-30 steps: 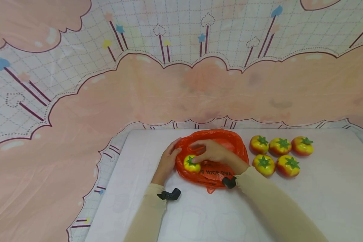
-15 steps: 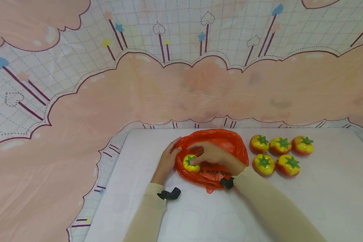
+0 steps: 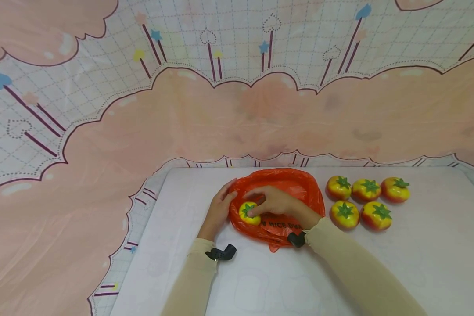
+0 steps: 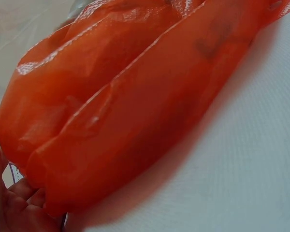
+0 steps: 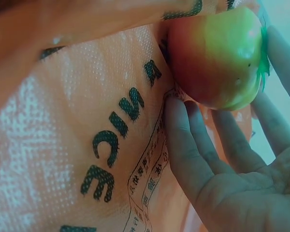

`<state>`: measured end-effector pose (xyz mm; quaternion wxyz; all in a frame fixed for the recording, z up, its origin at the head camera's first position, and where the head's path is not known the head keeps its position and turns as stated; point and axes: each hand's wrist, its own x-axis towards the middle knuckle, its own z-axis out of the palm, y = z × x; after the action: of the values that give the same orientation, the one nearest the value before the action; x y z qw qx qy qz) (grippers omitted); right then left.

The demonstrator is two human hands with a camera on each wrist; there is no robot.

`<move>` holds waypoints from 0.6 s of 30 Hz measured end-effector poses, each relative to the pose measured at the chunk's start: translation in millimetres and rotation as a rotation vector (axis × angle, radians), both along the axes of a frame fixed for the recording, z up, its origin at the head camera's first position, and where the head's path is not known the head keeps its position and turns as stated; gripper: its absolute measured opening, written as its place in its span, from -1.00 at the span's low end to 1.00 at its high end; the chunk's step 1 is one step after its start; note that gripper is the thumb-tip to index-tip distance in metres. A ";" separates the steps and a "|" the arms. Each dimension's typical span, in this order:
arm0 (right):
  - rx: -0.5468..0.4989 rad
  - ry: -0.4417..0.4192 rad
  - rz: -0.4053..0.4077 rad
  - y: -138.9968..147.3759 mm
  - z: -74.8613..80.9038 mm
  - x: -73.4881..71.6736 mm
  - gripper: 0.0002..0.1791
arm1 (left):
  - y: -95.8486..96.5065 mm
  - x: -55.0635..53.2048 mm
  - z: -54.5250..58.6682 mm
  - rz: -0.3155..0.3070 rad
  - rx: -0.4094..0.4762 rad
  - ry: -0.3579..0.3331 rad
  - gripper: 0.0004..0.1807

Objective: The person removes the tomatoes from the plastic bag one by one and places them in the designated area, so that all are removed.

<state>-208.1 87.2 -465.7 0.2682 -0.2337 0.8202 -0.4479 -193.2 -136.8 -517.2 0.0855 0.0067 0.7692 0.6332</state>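
Observation:
A red plastic bag (image 3: 316, 193) lies spread open on the table, its rim folded outward and dark lettering on it. At its left side my left hand (image 3: 217, 210) holds the rim, thumb at the edge; in the left wrist view, curled fingers (image 4: 26, 200) meet the bag's lower end. Inside the bag, near the left wall, sits a yellow-red persimmon (image 3: 248, 218) with a green star-shaped top. My right hand (image 3: 278, 199) reaches in from the right and holds it, thumb on the green top. The right wrist view has its fingers (image 5: 234, 140) along the persimmon (image 5: 212, 58).
Several more persimmons (image 3: 344, 214) stand in two rows on the white table (image 3: 426, 245), just right of the bag. A patterned pink and white cloth (image 3: 260, 123) hangs behind the table. Both wrists wear black devices (image 3: 221, 253).
My right hand and the persimmon have shifted slightly left inside the bag, mostly in the first half second. The left hand and the bag stay in place.

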 end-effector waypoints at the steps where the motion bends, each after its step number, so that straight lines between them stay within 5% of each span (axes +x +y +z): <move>1: 0.006 0.009 0.005 0.0 0.2 0.4 -0.41 | 0.0 0.1 0.3 0.000 0.002 -0.006 -0.51; 18: 0.001 0.000 0.026 1.5 -2.5 2.6 -0.53 | 0.1 0.9 -0.2 0.006 0.002 -0.003 -0.48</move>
<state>-205.4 88.7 -468.2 0.2741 -0.2442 0.8174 -0.4439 -192.3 -136.7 -517.5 0.0849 0.0034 0.7685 0.6341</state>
